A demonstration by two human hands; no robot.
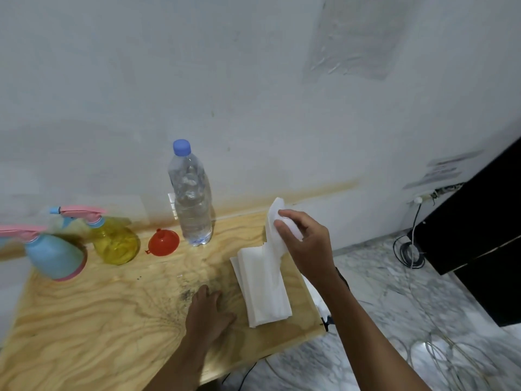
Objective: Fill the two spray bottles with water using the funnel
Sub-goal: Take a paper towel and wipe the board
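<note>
Most of the lower left of the frame is taken up by a plywood surface point(84, 334), backed by a pale wall. A clear water bottle point(193, 204), blue cap on, is stood upright near the centre. Right of centre, a stack of white tissues point(265, 294) is laid flat. The blue spray bottle point(53, 255) is seen at the left edge, kinda blurred, with the yellow spray bottle point(115, 239) just right of it. The right hand point(306, 241) is raised over the stack, one tissue sheet point(277, 213) pinched in its curled fingers point(283, 229). The left hand point(207, 314) is laid flat at lower centre, fingers straight, nothing held. The red funnel point(163, 242) is parked between the yellow spray bottle and the water bottle.
</note>
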